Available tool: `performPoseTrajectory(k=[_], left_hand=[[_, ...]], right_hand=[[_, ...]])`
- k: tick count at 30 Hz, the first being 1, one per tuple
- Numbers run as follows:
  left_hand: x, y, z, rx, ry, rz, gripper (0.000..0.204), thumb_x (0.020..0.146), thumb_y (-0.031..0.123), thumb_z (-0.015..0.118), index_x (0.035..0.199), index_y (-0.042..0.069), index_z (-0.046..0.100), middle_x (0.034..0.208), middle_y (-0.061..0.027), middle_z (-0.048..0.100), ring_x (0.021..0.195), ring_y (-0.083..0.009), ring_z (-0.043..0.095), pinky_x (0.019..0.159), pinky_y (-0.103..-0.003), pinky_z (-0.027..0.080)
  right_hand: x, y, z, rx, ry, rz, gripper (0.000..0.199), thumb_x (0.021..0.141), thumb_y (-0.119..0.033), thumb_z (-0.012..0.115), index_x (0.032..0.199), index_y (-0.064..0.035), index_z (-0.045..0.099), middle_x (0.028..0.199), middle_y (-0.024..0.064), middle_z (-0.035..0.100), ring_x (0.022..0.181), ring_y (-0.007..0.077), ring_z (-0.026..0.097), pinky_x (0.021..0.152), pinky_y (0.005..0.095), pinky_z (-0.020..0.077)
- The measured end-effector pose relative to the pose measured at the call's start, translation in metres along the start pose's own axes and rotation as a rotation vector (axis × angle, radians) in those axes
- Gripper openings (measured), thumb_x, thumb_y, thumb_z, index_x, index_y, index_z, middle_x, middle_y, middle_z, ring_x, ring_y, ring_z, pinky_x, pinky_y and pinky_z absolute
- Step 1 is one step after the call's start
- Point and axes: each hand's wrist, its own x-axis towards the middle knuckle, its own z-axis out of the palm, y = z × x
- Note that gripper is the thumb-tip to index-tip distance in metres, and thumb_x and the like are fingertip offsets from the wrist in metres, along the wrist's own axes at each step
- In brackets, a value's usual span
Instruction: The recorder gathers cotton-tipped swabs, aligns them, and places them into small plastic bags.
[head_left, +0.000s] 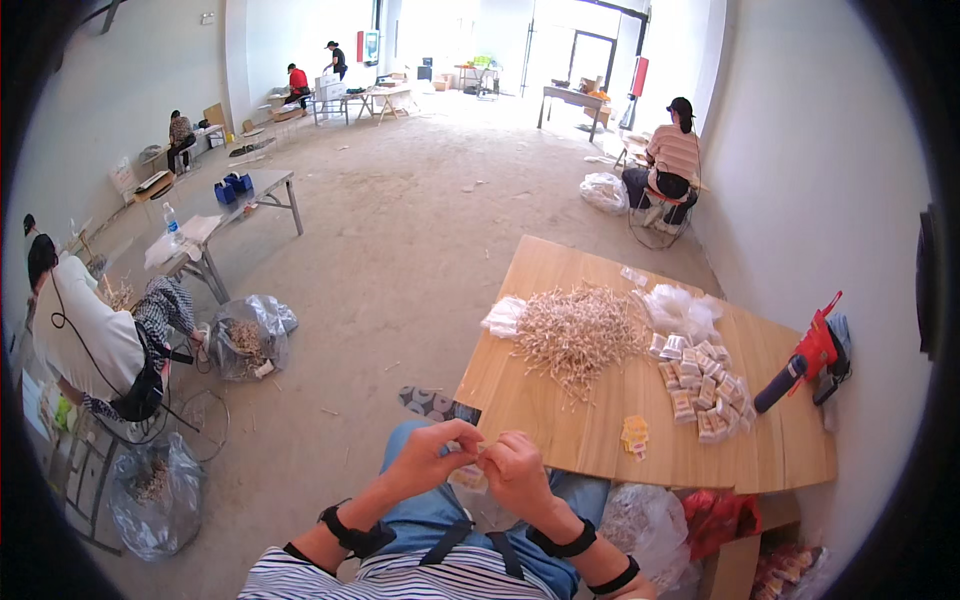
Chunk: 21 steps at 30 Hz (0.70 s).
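Observation:
Above my lap, at the table's near edge, my left hand [440, 452] and my right hand [514, 468] meet, fingertips closed in pinches. Between them is the upper edge of a small clear plastic bag [468, 478], which hangs below with something pale and yellowish in it; fingers partly cover it. On the wooden table [500, 400] ahead lies a big loose heap of cotton swabs [580, 335]. Right of the heap sits a pile of filled swab packs [705, 388]. Small yellow cards [635, 436] lie near the front edge, right of my right hand.
Clear plastic bags [683, 310] lie behind the packs. A red and dark-blue object [800, 365] rests at the table's right edge. Below are bags and a cardboard box [735, 570]. A seated co-worker [95, 325] is at left, near bags of swabs [250, 340]; another sits [675, 155] far right.

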Motion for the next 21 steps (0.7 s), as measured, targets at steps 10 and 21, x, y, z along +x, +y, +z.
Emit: performPoseTrajectory(k=[10,21], left_hand=[[0.008,0.020,-0.003,0.226,-0.071,0.134,0.020,0.083,-0.003,0.068,0.102,0.000,0.064,0.086,-0.0104,0.064,0.081,-0.0194,0.063,0.074,-0.031,0.050],[0.007,0.015,-0.006,0.146,0.008,0.018,0.020,0.079,-0.008,0.064,0.095,0.001,0.057,0.081,-0.0106,0.060,0.078,-0.0206,0.062,0.071,-0.031,0.050]], right_hand=[[0.003,-0.004,-0.006,-0.053,0.006,-0.062,0.007,0.075,-0.003,0.065,0.074,-0.0030,0.058,0.073,0.0157,0.055,0.074,0.0356,0.057,0.070,0.0456,0.0441],[0.017,-0.013,-0.006,-0.043,0.006,-0.029,0.005,0.076,0.001,0.067,0.078,-0.0017,0.062,0.074,0.0152,0.058,0.073,0.0359,0.057,0.069,0.0443,0.0447]])
